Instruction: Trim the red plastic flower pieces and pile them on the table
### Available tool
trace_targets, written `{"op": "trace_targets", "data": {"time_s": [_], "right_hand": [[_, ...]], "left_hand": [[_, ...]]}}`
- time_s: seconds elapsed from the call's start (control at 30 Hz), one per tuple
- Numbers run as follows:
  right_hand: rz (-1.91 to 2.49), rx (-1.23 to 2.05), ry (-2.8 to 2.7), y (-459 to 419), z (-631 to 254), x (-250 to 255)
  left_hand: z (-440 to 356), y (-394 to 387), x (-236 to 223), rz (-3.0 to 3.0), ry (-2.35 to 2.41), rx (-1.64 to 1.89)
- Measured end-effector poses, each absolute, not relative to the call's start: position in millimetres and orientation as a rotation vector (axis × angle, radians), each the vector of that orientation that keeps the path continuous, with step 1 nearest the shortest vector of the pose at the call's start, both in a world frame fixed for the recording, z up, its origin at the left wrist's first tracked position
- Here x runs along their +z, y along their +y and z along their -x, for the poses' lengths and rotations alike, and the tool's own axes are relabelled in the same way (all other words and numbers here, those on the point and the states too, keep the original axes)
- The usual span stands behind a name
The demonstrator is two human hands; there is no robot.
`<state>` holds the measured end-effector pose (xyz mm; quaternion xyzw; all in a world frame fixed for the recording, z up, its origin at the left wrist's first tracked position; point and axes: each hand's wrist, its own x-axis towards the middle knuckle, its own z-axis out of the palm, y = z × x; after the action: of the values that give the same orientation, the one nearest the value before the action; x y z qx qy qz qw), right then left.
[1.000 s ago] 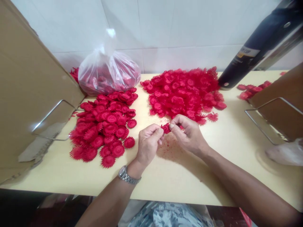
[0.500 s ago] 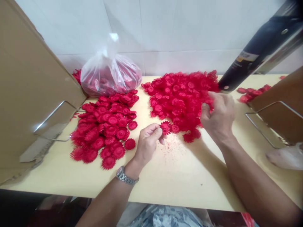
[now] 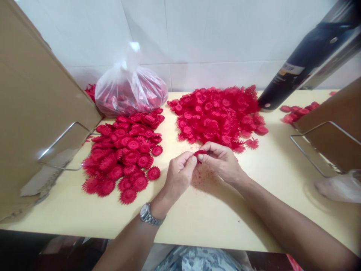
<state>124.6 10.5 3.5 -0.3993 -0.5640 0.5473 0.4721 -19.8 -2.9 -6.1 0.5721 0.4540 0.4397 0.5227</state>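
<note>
A small red disc with a toothed, petal-like edge is pinched between both hands above the table. My left hand, with a metal watch on its wrist, grips the disc's left side with thumb and forefinger. From the right, my right hand holds the other side; its fingertips partly cover the disc. Beyond the hands spreads a loose heap of similar red discs. To the left lies a second pile of red toothed discs, many lying flat or overlapping. Red crumbs lie beneath my hands.
A tied clear plastic bag of red pieces rests against the wall. Cardboard stands at the left, with more cardboard at the right, both with bent wire. A dark cylinder leans at the back right. The table's front edge runs below.
My right hand has come from the right side of the far heap to my left hand and now grips the red disc too. My left hand keeps its pinch, nearly in place.
</note>
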Motion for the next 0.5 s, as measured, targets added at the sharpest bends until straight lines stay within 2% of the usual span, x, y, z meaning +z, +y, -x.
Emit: {"op": "trace_targets", "data": {"time_s": [0.23,0.5], "right_hand": [[1.096,1.215,-1.406,10.3,-126.1,3.7],[1.115,1.2,-1.573,11.1,-130.0,2.0]], "left_hand": [[22.1,-3.3,-4.8,-1.443,1.176,1.038],[18.0,-4.2,-0.7,-1.281,0.97,1.018]]}}
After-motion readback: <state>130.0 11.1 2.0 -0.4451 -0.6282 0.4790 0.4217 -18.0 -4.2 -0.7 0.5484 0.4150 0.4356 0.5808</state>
